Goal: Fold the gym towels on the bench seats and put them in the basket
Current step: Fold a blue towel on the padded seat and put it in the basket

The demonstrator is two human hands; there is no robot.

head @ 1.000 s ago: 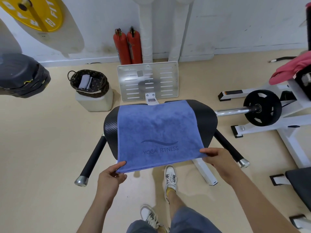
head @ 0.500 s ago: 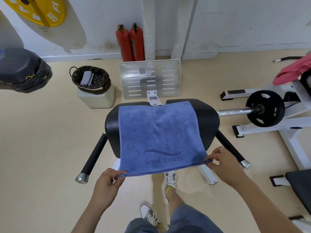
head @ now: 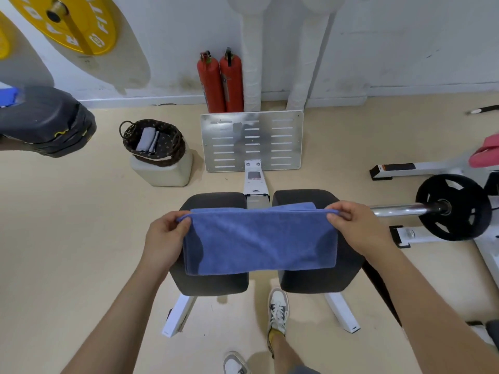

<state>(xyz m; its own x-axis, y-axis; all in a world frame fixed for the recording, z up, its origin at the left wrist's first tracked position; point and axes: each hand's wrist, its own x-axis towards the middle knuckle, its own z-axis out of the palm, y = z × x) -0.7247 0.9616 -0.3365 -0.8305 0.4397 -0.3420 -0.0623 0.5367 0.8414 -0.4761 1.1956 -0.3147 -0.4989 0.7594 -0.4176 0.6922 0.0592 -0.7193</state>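
Blue gym towel is now lying doubled on the tabletop, near edge brought to twelve o'clock; left hand and right hand are pinching its corners. Basket is waiting at ten o'clock.

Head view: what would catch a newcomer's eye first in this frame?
The blue towel at centre stands out, pinched at its far corners by the left hand and right hand over the black seat pads. Two red fire extinguishers stand against the back wall, and a yellow weight plate shows at upper left. A dark basket left of the seat holds a grey towel.
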